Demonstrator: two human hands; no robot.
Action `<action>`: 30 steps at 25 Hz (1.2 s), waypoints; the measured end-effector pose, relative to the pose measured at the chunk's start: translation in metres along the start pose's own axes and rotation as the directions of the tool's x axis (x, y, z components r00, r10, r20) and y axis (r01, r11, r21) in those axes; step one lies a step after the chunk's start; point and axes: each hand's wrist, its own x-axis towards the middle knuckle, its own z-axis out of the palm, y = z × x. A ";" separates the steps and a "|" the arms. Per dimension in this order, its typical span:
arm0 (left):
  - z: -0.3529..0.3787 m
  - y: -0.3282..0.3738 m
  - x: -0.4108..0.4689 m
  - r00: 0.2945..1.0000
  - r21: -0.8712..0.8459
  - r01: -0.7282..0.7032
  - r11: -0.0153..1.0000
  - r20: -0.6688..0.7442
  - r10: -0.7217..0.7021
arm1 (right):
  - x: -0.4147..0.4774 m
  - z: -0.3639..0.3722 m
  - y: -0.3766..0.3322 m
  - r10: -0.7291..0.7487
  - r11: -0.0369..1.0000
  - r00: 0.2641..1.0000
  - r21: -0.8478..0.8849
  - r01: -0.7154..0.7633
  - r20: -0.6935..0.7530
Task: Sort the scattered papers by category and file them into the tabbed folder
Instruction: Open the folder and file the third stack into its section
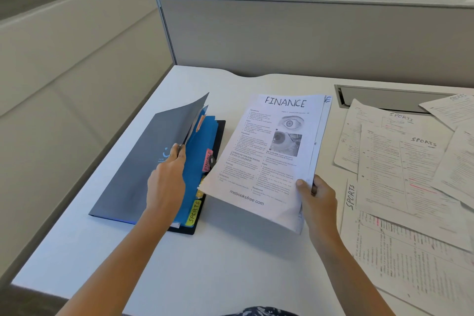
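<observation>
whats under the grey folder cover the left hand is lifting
Blue dividers with a red FINANCE tab and a yellow SPORTS tab. Any papers filed between them are covered.

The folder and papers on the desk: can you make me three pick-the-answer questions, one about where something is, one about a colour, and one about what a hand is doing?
1. Where do the papers marked SPORTS lie?
A. right of the folder
B. inside the folder
C. on the floor

2. What colour is the folder's SPORTS tab?
A. yellow
B. purple
C. white

3. What is the left hand doing?
A. resting flat on the desk
B. holding the folder cover open
C. gripping a pen

Answers:
1 A, they are spread on the desk at the right.
2 A, the tab is yellow beside the blue dividers.
3 B, its fingers lift the grey cover, while the right hand holds the FINANCE sheets.
</observation>
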 end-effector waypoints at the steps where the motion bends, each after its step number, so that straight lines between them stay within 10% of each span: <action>1: -0.001 -0.003 0.001 1.000 -0.020 -0.025 0.999 -0.007 0.025 | -0.001 0.002 -0.004 -0.008 1.000 1.000 0.006 0.008 0.005; 9: -0.018 -0.011 0.006 0.993 -0.103 -0.109 0.989 -0.056 0.103 | -0.014 0.016 -0.041 -0.196 0.972 0.980 -0.127 0.198 0.028; 15: 0.000 -0.002 -0.005 0.987 0.221 -0.026 0.975 0.163 -0.010 | -0.012 0.015 -0.050 -0.278 0.938 0.960 -0.217 0.269 -0.014; 22: -0.009 -0.004 -0.003 1.000 0.146 0.013 0.989 0.019 -0.016 | -0.019 0.020 -0.050 -0.244 0.951 0.970 -0.191 0.242 0.014; 30: -0.024 -0.002 0.005 1.000 0.118 0.023 0.993 0.011 -0.024 | -0.038 0.059 -0.071 -0.310 0.885 0.916 -0.274 0.376 0.255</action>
